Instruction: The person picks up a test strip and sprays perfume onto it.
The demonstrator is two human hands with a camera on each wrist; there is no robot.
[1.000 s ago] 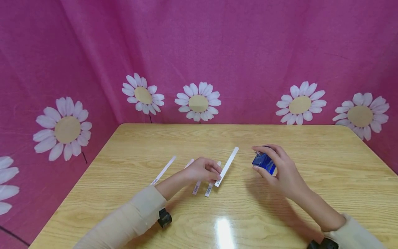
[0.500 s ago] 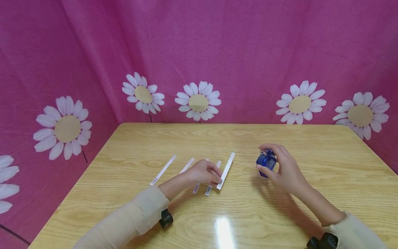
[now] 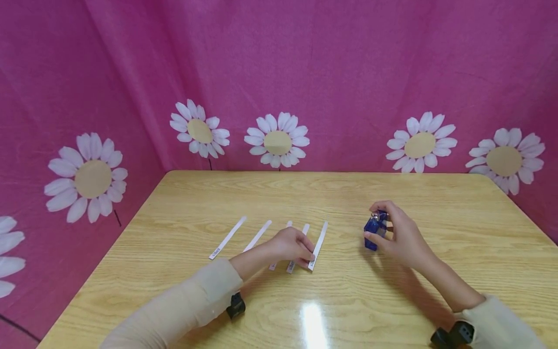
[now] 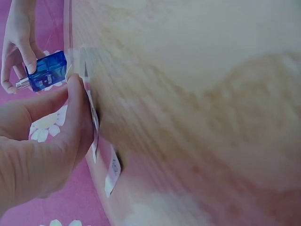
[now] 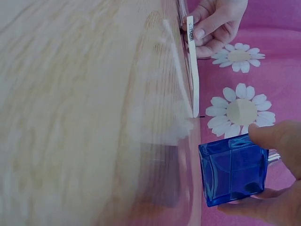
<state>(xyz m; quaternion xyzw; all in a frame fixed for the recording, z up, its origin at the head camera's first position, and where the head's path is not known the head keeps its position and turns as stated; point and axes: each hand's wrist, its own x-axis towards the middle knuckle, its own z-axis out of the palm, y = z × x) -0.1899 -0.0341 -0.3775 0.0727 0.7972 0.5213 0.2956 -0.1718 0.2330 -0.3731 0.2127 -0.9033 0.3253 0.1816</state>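
Observation:
My left hand point(image 3: 291, 245) pinches the near, printed end of a white paper perfume test strip point(image 3: 320, 240), the rightmost of a row. In the right wrist view, this strip point(image 5: 194, 77) slants low over the tabletop. My right hand point(image 3: 403, 237) holds a square blue glass perfume bottle point(image 5: 233, 169) between thumb and fingers, right of the strips. The bottle is upright, with its silver spray neck point(image 4: 22, 83) on top and no cap over it. A gap shows between its base and the table in the right wrist view.
Further test strips lie side by side on the wooden table point(image 3: 436, 203): one at far left point(image 3: 228, 237), a second strip point(image 3: 258, 234) beside it, and others partly hidden behind my left hand. A pink curtain point(image 3: 348, 72) with daisies stands behind the table.
The rightmost strip has come down toward the table and nearer me, still pinched by the left hand. The right hand has turned the bottle from tilted to upright and moved slightly right.

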